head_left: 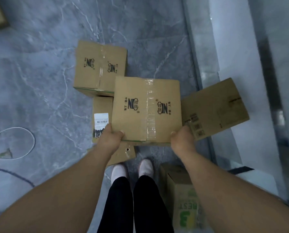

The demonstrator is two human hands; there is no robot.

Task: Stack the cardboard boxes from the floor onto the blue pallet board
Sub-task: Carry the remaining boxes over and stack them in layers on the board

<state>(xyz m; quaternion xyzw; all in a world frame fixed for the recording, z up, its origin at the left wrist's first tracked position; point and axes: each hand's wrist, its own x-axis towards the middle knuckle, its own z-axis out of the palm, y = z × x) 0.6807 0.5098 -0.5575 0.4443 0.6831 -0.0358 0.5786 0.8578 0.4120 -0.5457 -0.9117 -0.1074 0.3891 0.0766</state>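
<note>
I hold a taped cardboard box (pixel 147 110) with black logos above the floor, in front of me. My left hand (pixel 111 137) grips its near left corner with the thumb on top. Its near right corner is gripped by my right hand (pixel 182 139) in the same way. A second box with the same logos (pixel 99 68) stands on the floor behind it. Under my left hand lies a labelled box (pixel 101 118), partly hidden. Another brown box (pixel 214 108) lies tilted at the right. No blue pallet board is in view.
A box with green print (pixel 182 199) stands by my right leg. My feet (pixel 132 170) are on the grey marble floor. A white cable loop (pixel 23 142) lies at the left. A glass wall with a metal frame (pixel 204 81) runs along the right.
</note>
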